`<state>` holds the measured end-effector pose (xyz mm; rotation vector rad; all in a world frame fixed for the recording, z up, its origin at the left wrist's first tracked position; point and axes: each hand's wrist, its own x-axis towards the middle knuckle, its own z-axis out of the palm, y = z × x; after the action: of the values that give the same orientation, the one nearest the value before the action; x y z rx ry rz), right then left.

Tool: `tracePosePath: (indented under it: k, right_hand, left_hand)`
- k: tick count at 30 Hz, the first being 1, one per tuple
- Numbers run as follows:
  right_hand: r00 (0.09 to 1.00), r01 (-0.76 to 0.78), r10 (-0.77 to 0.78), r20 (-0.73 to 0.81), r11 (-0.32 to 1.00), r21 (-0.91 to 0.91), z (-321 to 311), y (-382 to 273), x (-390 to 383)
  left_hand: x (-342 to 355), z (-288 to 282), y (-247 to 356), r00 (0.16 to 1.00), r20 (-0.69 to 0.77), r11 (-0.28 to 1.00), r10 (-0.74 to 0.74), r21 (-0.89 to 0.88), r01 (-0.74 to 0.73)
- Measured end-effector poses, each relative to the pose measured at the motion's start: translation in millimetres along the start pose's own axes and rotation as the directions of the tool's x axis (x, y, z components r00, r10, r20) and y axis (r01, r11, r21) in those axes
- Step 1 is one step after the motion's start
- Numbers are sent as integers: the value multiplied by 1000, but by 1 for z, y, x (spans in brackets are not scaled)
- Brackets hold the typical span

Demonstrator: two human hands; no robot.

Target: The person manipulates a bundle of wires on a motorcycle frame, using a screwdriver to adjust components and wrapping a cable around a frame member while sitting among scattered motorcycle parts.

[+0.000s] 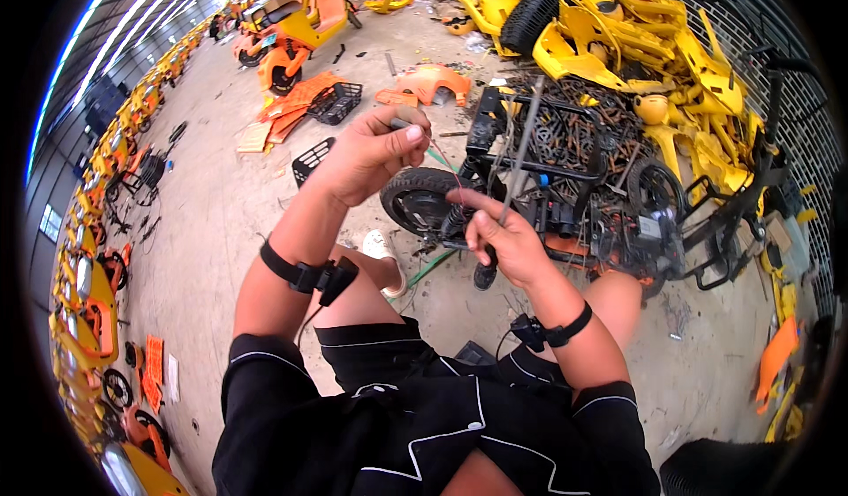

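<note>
My left hand [382, 150] is raised, pinching a short dark grey piece [399, 124] with a thin red wire [449, 162] hanging from it. My right hand [500, 236] is lower and to the right, gripping a long metal rod [530, 129] that points up and away from me; its blurred index finger reaches toward the wire. Below and beyond both hands is a stripped scooter frame [574, 174] with a black wheel [411, 204] and a mass of dark scrap parts [594, 121] on it.
Yellow panels [671, 63] are piled at upper right. Orange-yellow scooters [305, 15] stand behind, and a long row of them [93, 302] runs down the left. Orange panels [284, 116], black baskets [333, 105] and scraps lie on the concrete floor [212, 231].
</note>
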<state>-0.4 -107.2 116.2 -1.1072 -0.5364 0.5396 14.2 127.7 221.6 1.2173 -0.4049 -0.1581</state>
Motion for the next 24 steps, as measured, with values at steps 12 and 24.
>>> tracePosePath:
  k: [12,24]
  right_hand:
    - [940,-334,280,-195,875,-350,-48,9,1]
    - [891,-448,348,-292,776,-444,-89,47,-1]
  left_hand:
    - [6,-118,-21,851,-492,978,185,8,-208]
    - [-181,-420,271,654,-379,421,654,901,101]
